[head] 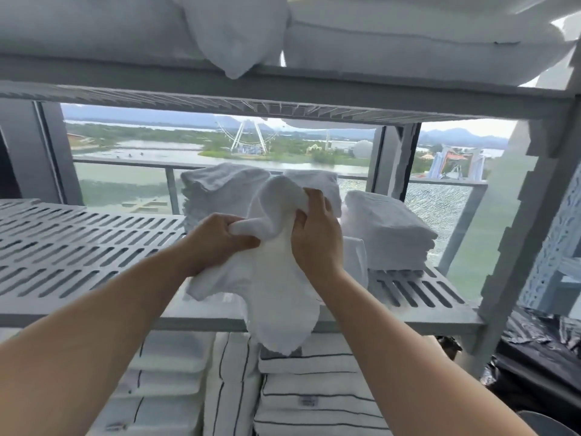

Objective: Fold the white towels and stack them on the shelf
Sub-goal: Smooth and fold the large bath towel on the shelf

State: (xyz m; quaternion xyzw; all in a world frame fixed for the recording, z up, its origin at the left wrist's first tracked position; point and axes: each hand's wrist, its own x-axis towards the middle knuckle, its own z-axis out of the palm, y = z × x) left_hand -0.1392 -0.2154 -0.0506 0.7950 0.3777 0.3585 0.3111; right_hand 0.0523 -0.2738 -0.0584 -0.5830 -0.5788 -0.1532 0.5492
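A crumpled white terry towel (276, 287) hangs between both hands over the front edge of the grey slotted plastic shelf (78, 243). The left hand (220, 242) pinches a bunched corner, and the right hand (314, 234) grips the cloth just beside it, fingers curled over an upper fold. Behind the hands, three stacks of folded white towels (388, 231) stand on the shelf, the middle one largely hidden by the held towel. Just right of the right wrist lies what may be another white cloth. Below the shelf sit dark-striped white folded linens (314, 401); white pillows (393, 45) fill the tier above.
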